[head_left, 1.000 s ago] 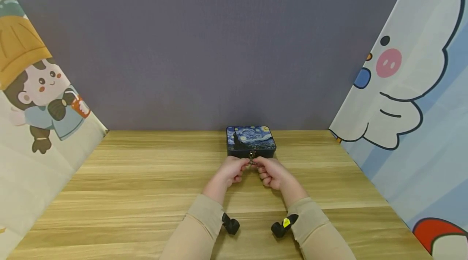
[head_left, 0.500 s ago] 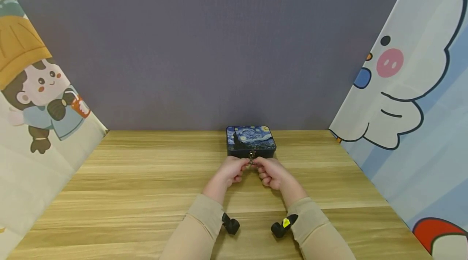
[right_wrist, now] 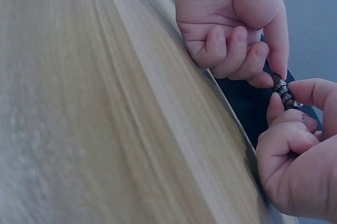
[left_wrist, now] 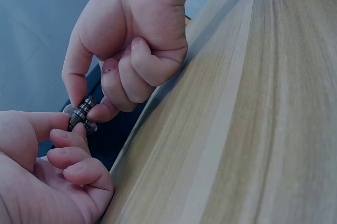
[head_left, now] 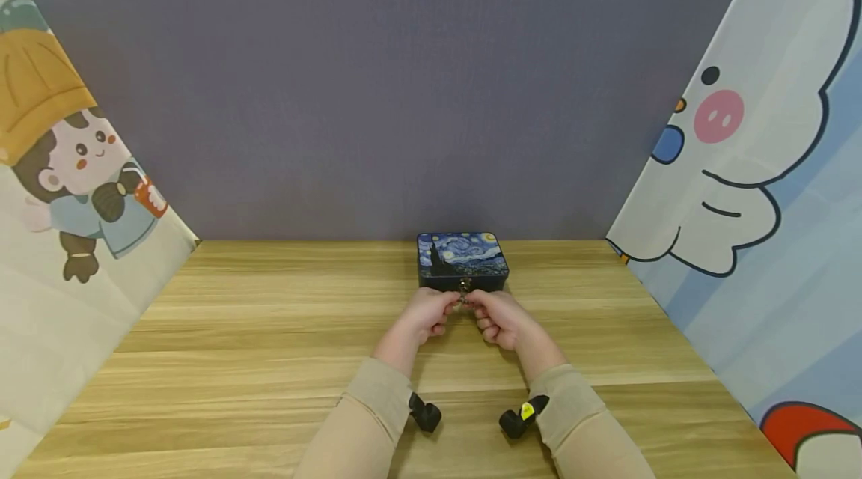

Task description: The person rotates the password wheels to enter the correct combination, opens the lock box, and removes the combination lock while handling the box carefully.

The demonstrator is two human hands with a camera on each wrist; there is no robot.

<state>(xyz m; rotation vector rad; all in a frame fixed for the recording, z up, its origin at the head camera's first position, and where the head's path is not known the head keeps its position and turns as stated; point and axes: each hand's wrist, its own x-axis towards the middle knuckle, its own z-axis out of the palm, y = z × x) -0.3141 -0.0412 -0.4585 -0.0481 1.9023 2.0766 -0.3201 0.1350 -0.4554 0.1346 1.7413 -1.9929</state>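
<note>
A tin box (head_left: 461,254) with a swirling blue night-sky picture on its lid stands closed at the back of the table. At its front latch (head_left: 465,285) is a small dark combination lock (left_wrist: 81,113) with several number rings. My left hand (head_left: 427,312) pinches one end of the lock between thumb and forefinger. On the opposite end, my right hand (head_left: 500,316) pinches it the same way, its other fingers curled in. Both wrist views show the rings between the fingertips; the digits are too small to read.
The wood-grain table (head_left: 283,359) runs back to a grey-purple wall panel (head_left: 404,90) just behind the box. Cartoon-printed sheets flank it at left (head_left: 101,239) and right (head_left: 761,239). A black camera mount (head_left: 426,413) sits at the left cuff, another (head_left: 521,418) at the right.
</note>
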